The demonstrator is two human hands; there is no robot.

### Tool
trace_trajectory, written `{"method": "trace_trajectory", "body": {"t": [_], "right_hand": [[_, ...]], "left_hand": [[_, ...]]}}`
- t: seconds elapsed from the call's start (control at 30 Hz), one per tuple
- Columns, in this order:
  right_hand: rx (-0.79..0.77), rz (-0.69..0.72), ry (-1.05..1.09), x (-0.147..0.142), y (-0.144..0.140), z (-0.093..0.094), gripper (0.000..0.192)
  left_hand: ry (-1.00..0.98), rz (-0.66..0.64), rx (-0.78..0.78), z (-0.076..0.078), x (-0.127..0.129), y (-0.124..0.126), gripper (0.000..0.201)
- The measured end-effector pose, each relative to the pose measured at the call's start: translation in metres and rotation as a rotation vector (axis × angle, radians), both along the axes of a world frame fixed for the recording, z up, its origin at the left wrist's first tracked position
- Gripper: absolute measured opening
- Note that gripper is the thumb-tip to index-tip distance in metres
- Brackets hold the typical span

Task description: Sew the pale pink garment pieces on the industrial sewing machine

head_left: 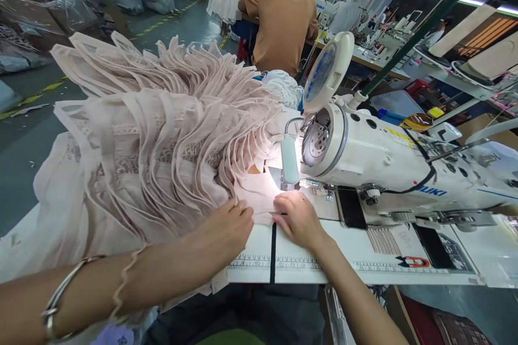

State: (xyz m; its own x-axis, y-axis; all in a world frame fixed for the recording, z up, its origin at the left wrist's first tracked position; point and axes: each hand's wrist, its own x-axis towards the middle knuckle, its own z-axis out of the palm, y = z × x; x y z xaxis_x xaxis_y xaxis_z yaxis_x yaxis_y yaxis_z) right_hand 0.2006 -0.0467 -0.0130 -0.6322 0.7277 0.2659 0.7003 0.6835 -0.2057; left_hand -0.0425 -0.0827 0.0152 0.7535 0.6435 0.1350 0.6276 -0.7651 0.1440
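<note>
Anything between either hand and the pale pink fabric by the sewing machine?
Nothing visible. Left hand is on the pale pink fabric, right hand at its edge. The pale green gooseneck lamp hangs beyond the right hand, not between.

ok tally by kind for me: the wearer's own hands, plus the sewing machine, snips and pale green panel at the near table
Hands: 2 (left hand, right hand)
Sewing machine: 1
Orange-handled snips: 1
Pale green panel: 1
Total: 5
The stacked pink fabric pieces overlap too much to count.
</note>
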Motion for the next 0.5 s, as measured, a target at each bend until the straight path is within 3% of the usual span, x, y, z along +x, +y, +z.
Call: {"method": "trace_trajectory", "body": {"t": [0.07, 0.13, 0.23, 0.27, 0.33, 0.43, 0.5], "right_hand": [[-0.013, 0.020, -0.035, -0.006, -0.006, 0.004, 0.024], [0.020, -0.046, -0.046, -0.009, -0.009, 0.004, 0.017], [0.089, -0.108, 0.014, -0.011, -0.009, -0.002, 0.020], [0.102, -0.109, 0.050, -0.011, -0.009, -0.005, 0.020], [0.110, -0.103, 0.106, -0.011, -0.009, -0.009, 0.018], [0.113, -0.091, 0.104, -0.012, -0.010, -0.010, 0.019], [0.117, -0.113, 0.079, -0.012, -0.012, -0.009, 0.018]], "left_hand": [[0.027, -0.117, -0.116, 0.010, -0.022, -0.014, 0.009], [0.027, -0.202, -0.252, 0.024, -0.036, -0.016, 0.013], [0.131, -0.241, -0.545, 0.041, -0.040, -0.004, 0.011], [0.131, -0.212, -0.576, 0.042, -0.037, 0.002, 0.009], [0.040, -0.127, -0.470, 0.037, -0.026, 0.011, 0.004], [-0.011, 0.003, -0.155, 0.023, -0.012, 0.016, 0.020], [0.028, -0.032, -0.152, 0.020, -0.007, 0.017, 0.024]]}}
